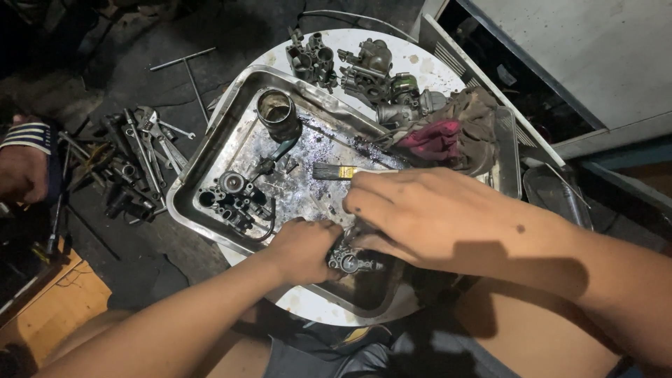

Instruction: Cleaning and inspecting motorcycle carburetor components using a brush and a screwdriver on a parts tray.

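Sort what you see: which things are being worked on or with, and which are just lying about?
In use: small carburettor part, held by left hand and right hand; metal tray beneath them.

Lying about: brush, metal cup, carburettor bodies, red rag, spanners on the floor.

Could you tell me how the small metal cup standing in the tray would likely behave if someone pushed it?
The cup stands upright on a flat base, so it would probably slide rather than roll. The tray under it looks wet and oily, so it may skid easily and feel slippery. Being metal, it likely stays stiff.
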